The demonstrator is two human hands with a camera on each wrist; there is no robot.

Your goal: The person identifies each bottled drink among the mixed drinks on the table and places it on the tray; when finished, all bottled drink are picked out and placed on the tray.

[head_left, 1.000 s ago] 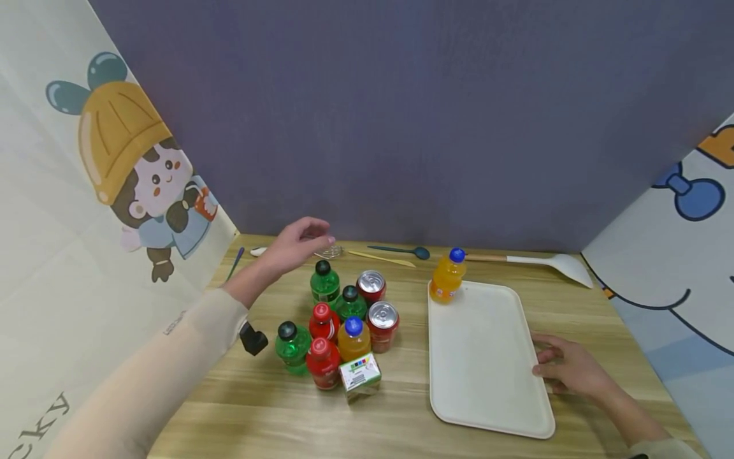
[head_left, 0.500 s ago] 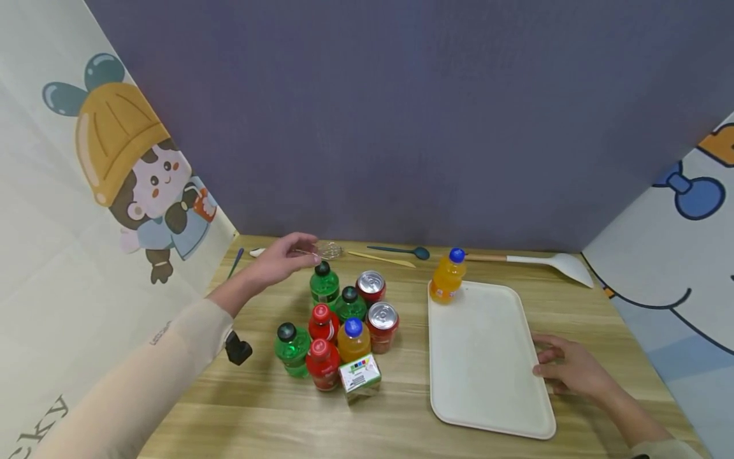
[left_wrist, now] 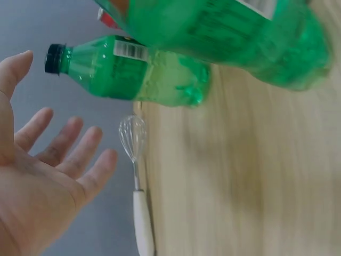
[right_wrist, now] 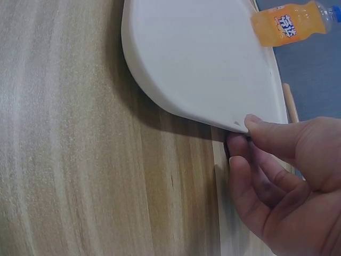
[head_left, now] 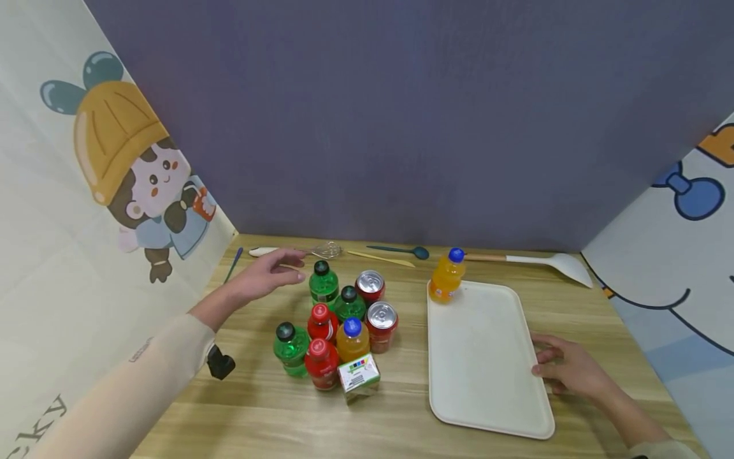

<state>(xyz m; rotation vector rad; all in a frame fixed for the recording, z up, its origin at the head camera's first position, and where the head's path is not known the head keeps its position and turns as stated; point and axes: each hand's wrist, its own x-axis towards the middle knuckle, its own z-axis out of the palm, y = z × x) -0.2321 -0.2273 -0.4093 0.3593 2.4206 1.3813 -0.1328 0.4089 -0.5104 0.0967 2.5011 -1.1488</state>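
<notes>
My left hand (head_left: 258, 278) hovers left of the rear green soda bottle (head_left: 323, 288), fingers extended and holding nothing. In the left wrist view, that hand's palm (left_wrist: 37, 192) and spread fingers stand apart from the black-capped bottle (left_wrist: 114, 69). At the right, my right hand (head_left: 570, 368) pinches the right rim of a cream tray (head_left: 487, 370); the thumb lies on the rim, with curled fingers below it in the right wrist view. One orange soda bottle (head_left: 447, 279) with a blue cap stands upright in the tray's far left corner.
Left of the tray cluster green bottles, red bottles (head_left: 322, 364), an orange bottle (head_left: 352, 341), two red cans (head_left: 382, 319) and a small carton (head_left: 359, 376). Along the back wall lie a whisk (head_left: 327, 250), a dark spoon (head_left: 420, 253), a yellow knife (head_left: 384, 258) and a white ladle (head_left: 568, 266).
My left hand has drawn back left and toward me, away from the tray side, uncovering more of the whisk. The right hand, tray and drinks stay in place.
</notes>
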